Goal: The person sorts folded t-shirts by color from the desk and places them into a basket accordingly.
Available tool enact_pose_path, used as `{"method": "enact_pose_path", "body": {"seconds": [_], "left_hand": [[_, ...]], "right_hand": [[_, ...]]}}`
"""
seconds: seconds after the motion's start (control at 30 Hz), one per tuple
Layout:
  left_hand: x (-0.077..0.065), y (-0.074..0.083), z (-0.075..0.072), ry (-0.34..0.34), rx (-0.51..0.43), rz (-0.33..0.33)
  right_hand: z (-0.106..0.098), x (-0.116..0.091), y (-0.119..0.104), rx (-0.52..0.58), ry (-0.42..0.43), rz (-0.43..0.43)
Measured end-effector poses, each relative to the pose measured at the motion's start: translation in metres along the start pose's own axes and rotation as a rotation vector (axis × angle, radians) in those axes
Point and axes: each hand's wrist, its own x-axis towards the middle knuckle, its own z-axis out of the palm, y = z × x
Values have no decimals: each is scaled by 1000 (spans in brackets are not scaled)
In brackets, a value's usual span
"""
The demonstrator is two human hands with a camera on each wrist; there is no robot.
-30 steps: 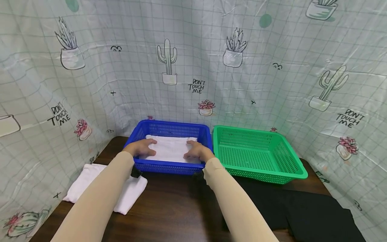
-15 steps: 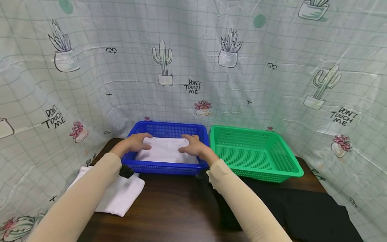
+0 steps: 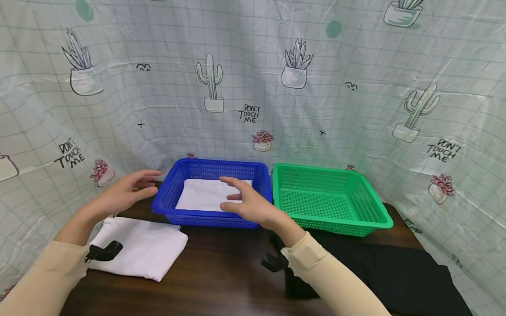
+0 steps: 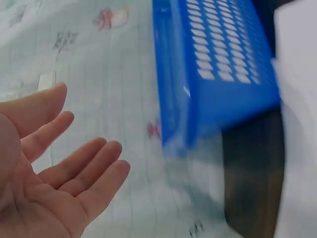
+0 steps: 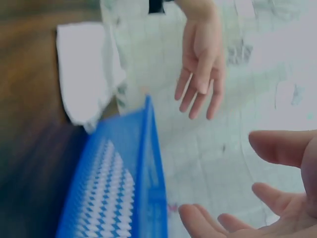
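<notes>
In the head view a folded white cloth (image 3: 203,193) lies flat inside the blue basket (image 3: 213,219). My left hand (image 3: 122,193) hovers left of that basket, fingers extended and holding nothing. Over the basket's right part is my right hand (image 3: 251,202), its fingers spread and apart from the cloth. Another folded white cloth (image 3: 146,248) rests on the table below my left hand. The left wrist view has my left hand (image 4: 64,173) palm up beside the blue basket (image 4: 198,99). In the right wrist view, the fingers of my right hand (image 5: 257,198) are loose and grip nothing.
A green basket (image 3: 320,206) stands right of the blue one, with no cloth in it. Black folded fabric (image 3: 395,272) covers the right front of the dark wooden table (image 3: 221,272). A patterned curtain (image 3: 178,87) hangs close behind the baskets.
Both hands have left the white cloth in the blue basket. My left hand has moved left, out past the basket's rim; my right hand has lifted slightly. The cloth stays in the basket.
</notes>
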Motion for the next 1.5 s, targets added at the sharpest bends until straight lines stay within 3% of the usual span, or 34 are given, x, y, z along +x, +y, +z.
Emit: {"method": "enact_pose_path", "body": {"seconds": [0.13, 0.27, 0.57, 0.67, 0.83, 0.97, 1.07, 1.13, 1.3, 1.5], "left_hand": [[-35, -19, -9, 25, 41, -14], [-63, -42, -7, 51, 59, -21], [-98, -92, 14, 77, 155, -37], [-103, -104, 19, 110, 215, -53], [-104, -115, 26, 120, 216, -86], [-103, -116, 26, 95, 171, -179], [-103, -115, 25, 54, 125, -278], [-103, -114, 24, 21, 91, -309], [-103, -113, 25, -45, -21, -311], [-106, -116, 28, -102, -201, -340]], "right_hand": [[21, -14, 4, 114, -23, -6], [46, -24, 13, 205, -54, 15], [96, -23, 32, 321, -91, 85], [112, -18, 38, 376, -110, 114], [133, -6, 48, 480, -105, 173], [145, 4, 51, 529, -85, 209], [151, 10, 51, 562, -76, 229], [154, 13, 51, 587, -58, 235], [158, 20, 49, 624, 4, 231], [162, 24, 50, 584, 46, 240]]}}
